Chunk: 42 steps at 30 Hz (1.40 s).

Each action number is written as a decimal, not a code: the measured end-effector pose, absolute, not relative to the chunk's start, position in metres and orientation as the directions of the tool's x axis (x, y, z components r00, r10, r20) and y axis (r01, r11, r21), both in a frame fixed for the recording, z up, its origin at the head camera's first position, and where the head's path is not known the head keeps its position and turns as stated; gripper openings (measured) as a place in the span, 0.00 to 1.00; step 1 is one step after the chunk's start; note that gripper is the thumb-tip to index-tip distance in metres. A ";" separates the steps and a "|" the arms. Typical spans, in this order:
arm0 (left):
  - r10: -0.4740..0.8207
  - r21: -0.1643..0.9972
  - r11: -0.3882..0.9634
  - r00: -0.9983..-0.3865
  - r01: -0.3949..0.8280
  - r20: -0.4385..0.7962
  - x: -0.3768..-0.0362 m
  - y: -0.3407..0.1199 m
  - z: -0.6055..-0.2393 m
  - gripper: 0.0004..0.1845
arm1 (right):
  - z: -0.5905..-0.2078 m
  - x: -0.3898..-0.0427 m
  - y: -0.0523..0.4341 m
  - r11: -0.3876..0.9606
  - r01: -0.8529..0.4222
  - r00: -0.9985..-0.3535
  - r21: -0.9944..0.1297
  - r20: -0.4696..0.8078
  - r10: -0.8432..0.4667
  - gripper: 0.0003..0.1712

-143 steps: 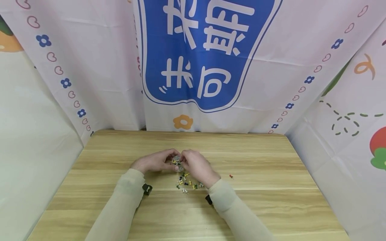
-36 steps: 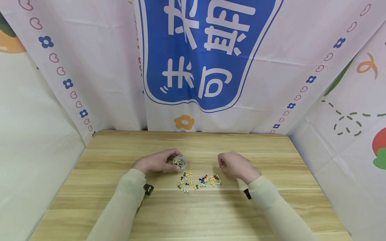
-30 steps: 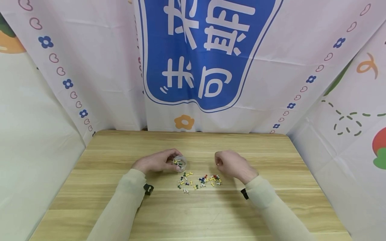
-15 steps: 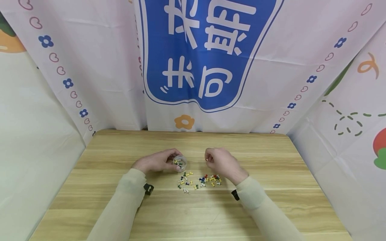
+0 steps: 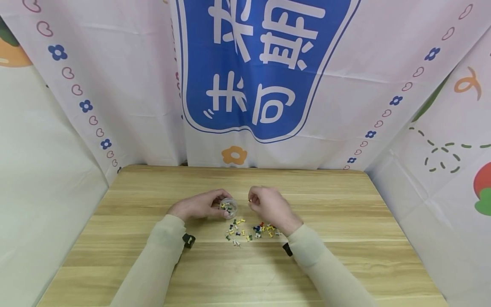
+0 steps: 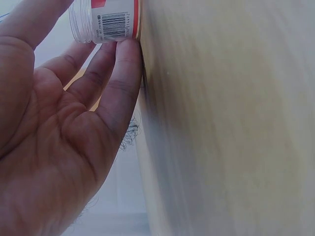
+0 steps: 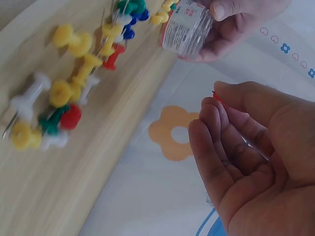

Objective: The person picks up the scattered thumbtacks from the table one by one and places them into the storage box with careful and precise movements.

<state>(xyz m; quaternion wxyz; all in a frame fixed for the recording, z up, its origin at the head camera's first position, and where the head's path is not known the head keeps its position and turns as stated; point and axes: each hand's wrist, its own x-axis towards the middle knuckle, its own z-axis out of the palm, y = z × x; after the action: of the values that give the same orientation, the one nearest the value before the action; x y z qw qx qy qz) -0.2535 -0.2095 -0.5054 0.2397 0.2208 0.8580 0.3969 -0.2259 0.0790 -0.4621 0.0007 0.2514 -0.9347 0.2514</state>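
One left hand (image 5: 199, 204); one right hand (image 5: 270, 206); one red push pin (image 7: 217, 97) in the right hand; one clear jar (image 7: 187, 29); several jarred pins (image 5: 223, 206), too small to count; twenty-odd loose pins (image 5: 243, 233) in five colours, overlapping; one worktop (image 5: 245, 273); two sleeves (image 5: 153, 256); two black wrist straps (image 5: 189, 241).

I have a wooden table (image 5: 238, 277) with streaky light-brown grain and rounded far corners. Pins (image 7: 86, 70) lie scattered on it, yellow, white, green, blue and red, several of them touching. Just beyond their left end I see a clear jar (image 7: 185, 29) standing.
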 end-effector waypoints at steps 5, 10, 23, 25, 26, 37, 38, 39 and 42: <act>0.564 0.789 0.587 -0.790 0.180 -0.239 -0.255 -0.210 -0.508 0.30 | -0.463 -0.226 0.070 0.735 -0.469 -0.875 -0.490 0.142 -0.464 0.03; 0.569 0.793 0.582 -0.787 0.181 -0.238 -0.255 -0.210 -0.507 0.30 | -0.466 -0.228 0.062 0.721 -0.467 -0.874 -0.512 0.143 -0.465 0.05; 0.567 0.781 0.594 -0.789 0.191 -0.238 -0.254 -0.210 -0.505 0.31 | -0.471 -0.230 0.042 0.718 -0.454 -0.873 -0.528 0.104 -0.476 0.04; 0.563 0.780 0.597 -0.790 0.187 -0.241 -0.253 -0.209 -0.504 0.31 | -0.472 -0.231 0.040 0.715 -0.450 -0.874 -0.536 0.097 -0.477 0.04; 0.560 0.781 0.598 -0.792 0.182 -0.244 -0.253 -0.209 -0.504 0.31 | -0.474 -0.231 0.039 0.715 -0.449 -0.873 -0.536 0.095 -0.477 0.04; 0.560 0.787 0.591 -0.792 0.175 -0.243 -0.253 -0.208 -0.502 0.31 | -0.479 -0.236 0.034 0.729 -0.464 -0.861 -0.503 0.064 -0.504 0.04; 0.558 0.787 0.592 -0.793 0.173 -0.245 -0.252 -0.208 -0.502 0.31 | -0.478 -0.237 0.035 0.731 -0.460 -0.862 -0.503 0.055 -0.504 0.05; 0.558 0.785 0.594 -0.793 0.175 -0.245 -0.252 -0.208 -0.502 0.31 | -0.478 -0.237 0.036 0.735 -0.459 -0.862 -0.500 0.051 -0.504 0.05; 0.558 0.778 0.601 -0.793 0.182 -0.246 -0.252 -0.208 -0.501 0.31 | -0.475 -0.238 0.042 0.746 -0.452 -0.866 -0.490 0.039 -0.499 0.06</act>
<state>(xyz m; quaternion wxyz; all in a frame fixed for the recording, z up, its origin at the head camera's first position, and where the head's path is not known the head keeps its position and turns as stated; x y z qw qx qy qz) -0.2519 -0.2081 -0.5011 0.2399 0.2146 0.8621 0.3914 -0.2379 0.0420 -0.4749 -0.0471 0.2547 -0.9331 0.2495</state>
